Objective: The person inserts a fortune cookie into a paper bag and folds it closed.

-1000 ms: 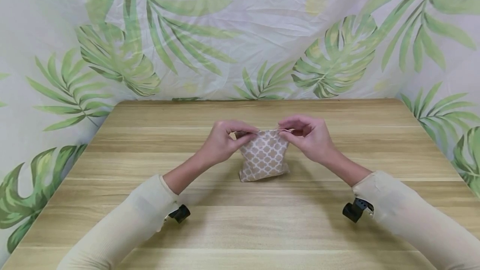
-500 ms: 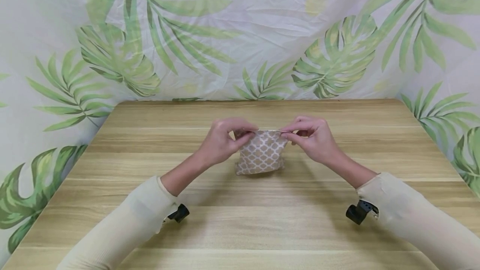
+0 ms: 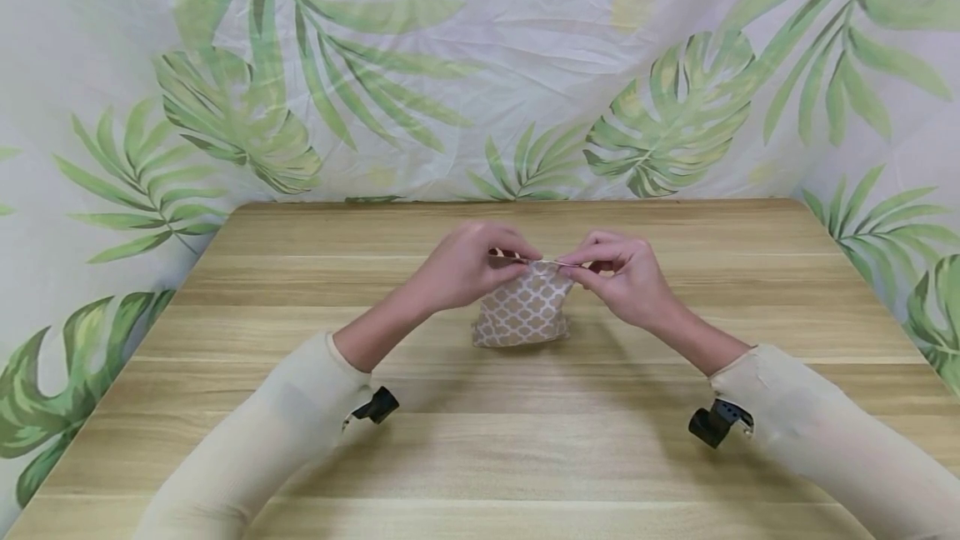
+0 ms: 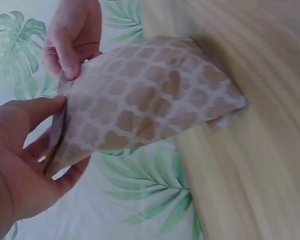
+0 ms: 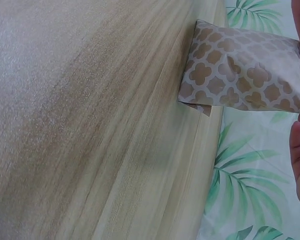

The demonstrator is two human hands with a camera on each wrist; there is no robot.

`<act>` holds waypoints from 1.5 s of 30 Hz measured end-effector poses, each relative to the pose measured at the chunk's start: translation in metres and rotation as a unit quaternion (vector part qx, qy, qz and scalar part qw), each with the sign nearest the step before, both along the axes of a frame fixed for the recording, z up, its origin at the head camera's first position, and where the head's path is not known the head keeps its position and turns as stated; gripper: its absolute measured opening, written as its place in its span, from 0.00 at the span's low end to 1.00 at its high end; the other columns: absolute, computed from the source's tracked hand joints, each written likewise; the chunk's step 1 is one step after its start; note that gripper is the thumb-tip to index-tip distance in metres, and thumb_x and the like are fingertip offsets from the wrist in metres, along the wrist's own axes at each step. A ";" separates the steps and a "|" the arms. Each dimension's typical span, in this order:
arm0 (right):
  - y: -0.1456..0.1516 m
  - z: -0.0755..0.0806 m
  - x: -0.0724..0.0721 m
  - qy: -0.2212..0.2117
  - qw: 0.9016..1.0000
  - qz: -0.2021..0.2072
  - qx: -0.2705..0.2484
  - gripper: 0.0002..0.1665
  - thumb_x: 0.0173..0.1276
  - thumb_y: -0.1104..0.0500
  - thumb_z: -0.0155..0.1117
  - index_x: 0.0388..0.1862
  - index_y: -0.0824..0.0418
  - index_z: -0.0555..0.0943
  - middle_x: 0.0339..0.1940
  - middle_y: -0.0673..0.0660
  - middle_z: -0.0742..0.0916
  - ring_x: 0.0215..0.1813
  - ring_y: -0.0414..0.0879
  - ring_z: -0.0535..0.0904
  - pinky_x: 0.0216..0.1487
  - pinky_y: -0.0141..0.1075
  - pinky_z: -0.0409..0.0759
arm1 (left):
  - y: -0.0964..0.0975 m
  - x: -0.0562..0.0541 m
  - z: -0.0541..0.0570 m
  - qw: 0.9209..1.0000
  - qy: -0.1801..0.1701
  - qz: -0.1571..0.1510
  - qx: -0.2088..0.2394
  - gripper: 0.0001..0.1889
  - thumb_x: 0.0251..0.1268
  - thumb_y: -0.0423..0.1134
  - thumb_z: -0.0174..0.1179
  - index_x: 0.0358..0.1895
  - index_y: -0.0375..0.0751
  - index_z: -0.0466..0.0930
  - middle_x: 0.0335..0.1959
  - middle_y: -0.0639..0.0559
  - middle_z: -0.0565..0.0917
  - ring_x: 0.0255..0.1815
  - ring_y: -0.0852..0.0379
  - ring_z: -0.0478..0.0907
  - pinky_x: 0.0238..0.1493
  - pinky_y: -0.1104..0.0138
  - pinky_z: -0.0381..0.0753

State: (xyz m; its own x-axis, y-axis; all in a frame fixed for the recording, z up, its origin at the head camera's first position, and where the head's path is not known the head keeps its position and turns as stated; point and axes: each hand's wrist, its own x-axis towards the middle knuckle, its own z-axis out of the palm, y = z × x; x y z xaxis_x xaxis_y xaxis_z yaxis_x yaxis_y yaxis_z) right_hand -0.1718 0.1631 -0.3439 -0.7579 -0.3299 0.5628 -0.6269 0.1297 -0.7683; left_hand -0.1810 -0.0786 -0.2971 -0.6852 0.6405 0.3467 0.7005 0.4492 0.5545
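Note:
A small tan bag (image 3: 522,311) with a white quatrefoil lattice print stands at mid-table, its top edge held up between both hands. My left hand (image 3: 468,265) is at the top left of the bag; in the left wrist view its thumb lies on the near face by the mouth, with fingers behind. At the top right corner, my right hand (image 3: 626,277) pinches the edge between thumb and fingers. The right wrist view shows the bag (image 5: 240,70) broadside, its lower end close over the wood, and fingers (image 5: 297,150) cut off at the frame's right side.
The wooden table (image 3: 525,457) spreads around the bag on all sides. Behind it hangs a white cloth (image 3: 525,65) printed with green leaves. A black wrist camera (image 3: 378,405) sits under the left sleeve and another black camera (image 3: 708,427) under the right.
My left hand has shifted right along the bag's top edge, closer to the right hand. The bag's lower end has swung slightly left and away. The right hand has moved only slightly.

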 end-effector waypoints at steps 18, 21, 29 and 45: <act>-0.001 0.001 -0.002 0.018 1.000 -0.010 -0.001 0.10 0.56 0.82 0.72 0.32 0.72 0.89 0.26 0.60 0.88 0.32 0.35 0.82 0.29 0.27 0.80 | 0.024 0.000 0.015 0.993 0.049 0.041 -0.100 0.05 0.64 0.37 0.73 0.42 0.46 0.94 0.38 0.54 0.92 0.33 0.61 0.84 0.35 0.69 0.80; -0.001 0.001 -0.002 0.022 1.000 -0.008 -0.002 0.10 0.56 0.83 0.72 0.31 0.72 0.89 0.26 0.60 0.88 0.31 0.35 0.82 0.29 0.26 0.79 | 0.024 0.001 0.012 0.993 0.060 0.042 -0.097 0.04 0.64 0.37 0.73 0.39 0.45 0.94 0.37 0.54 0.92 0.33 0.60 0.83 0.35 0.68 0.79; -0.001 0.000 -0.003 0.024 1.000 -0.005 -0.006 0.10 0.56 0.83 0.71 0.30 0.72 0.89 0.25 0.60 0.88 0.29 0.36 0.80 0.28 0.26 0.77 | 0.019 0.000 0.006 0.993 0.071 0.046 -0.082 0.03 0.65 0.37 0.73 0.36 0.42 0.93 0.35 0.53 0.89 0.31 0.59 0.81 0.33 0.69 0.77; -0.001 -0.003 -0.005 0.004 0.999 -0.002 -0.038 0.08 0.55 0.85 0.71 0.30 0.76 0.88 0.27 0.54 0.89 0.26 0.37 0.78 0.25 0.25 0.74 | -0.021 -0.011 -0.011 1.000 0.010 0.015 0.021 0.03 0.65 0.30 0.71 0.34 0.34 0.92 0.32 0.50 0.84 0.32 0.58 0.80 0.36 0.67 0.82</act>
State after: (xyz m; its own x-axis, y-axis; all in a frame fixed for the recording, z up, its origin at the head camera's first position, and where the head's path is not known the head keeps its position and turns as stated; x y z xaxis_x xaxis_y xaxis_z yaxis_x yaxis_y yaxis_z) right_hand -0.1765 0.1623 -0.3471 -0.7542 -0.2831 0.5925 -0.6328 0.0723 -0.7709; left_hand -0.1922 -0.0999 -0.3083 -0.6965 0.6044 0.3867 0.6982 0.4467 0.5594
